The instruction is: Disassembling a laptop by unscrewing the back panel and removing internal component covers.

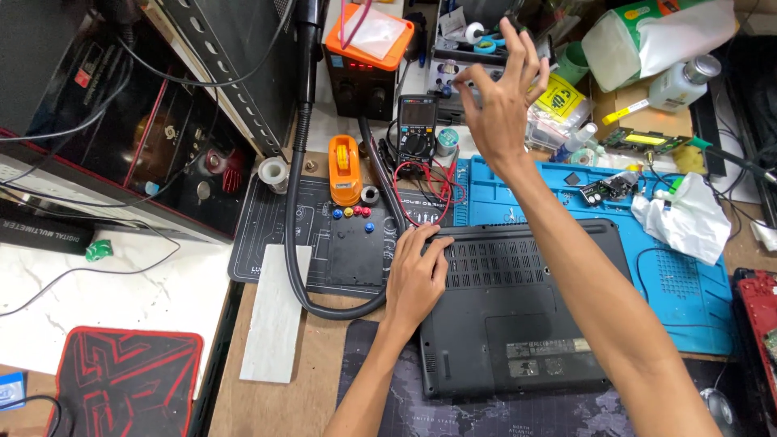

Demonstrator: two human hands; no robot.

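The left hand (pixel 414 279) lies flat, fingers together, gripping nothing, on the upper left corner of the black plastic laptop (pixel 518 311), which rests upside down on the table (pixel 275 396) between a blue silicone work mat (pixel 688 283) and a dark mat. The right hand (pixel 495 105) is raised well beyond it, fingers spread and empty, near the black handheld multimeter (pixel 417 129) with red leads and the cluttered parts at the back. This looks like steadying the laptop while fetching a tool; the reach calls for a careful pick among crowded items.

Blk laptop (pixel 518 316), blue mat (pixel 688 283), orange tape dispenser (pixel 344 168), red/blk patterned pad (pixel 129 380).
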